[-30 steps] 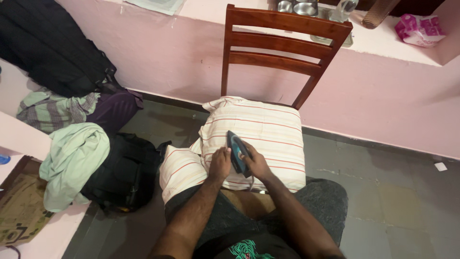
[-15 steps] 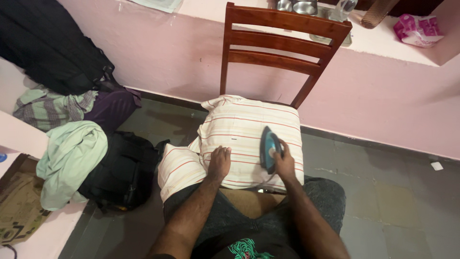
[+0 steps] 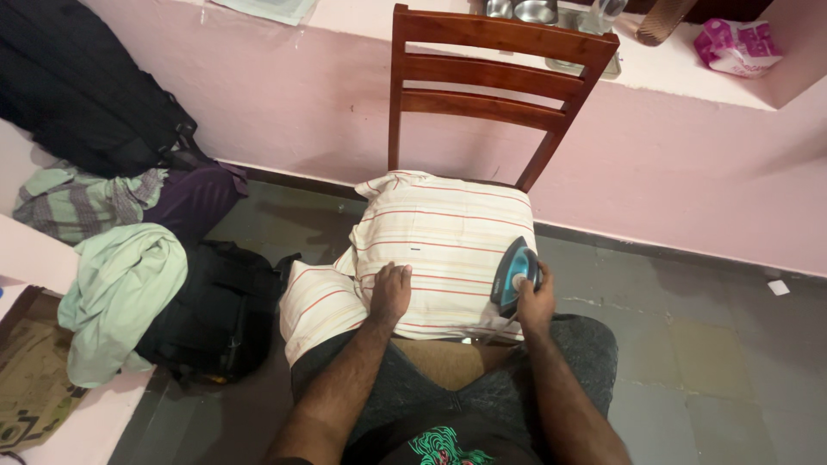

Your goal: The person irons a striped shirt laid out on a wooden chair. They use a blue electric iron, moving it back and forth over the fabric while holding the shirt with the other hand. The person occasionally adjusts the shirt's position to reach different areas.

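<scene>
Pressing step in hand. A striped shirt (image 3: 448,245) lies across the seat of the wooden chair (image 3: 504,73). The right hand (image 3: 536,301) grasps the iron (image 3: 514,274) at the seat's right edge. The left hand (image 3: 390,291), released, lies flat on the cloth near the front edge. The next pass calls for taut fabric and fingers clear.

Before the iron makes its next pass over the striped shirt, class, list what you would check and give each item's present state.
1. Right hand grips the iron: ok.
2. Left hand lies flat on the striped shirt, apart from the iron: ok.
3. Shirt fully on the chair seat: not ok, one part hangs off the front left edge.
4. Cord free of the legs: cannot tell.
5. Iron hot: cannot tell.
</scene>
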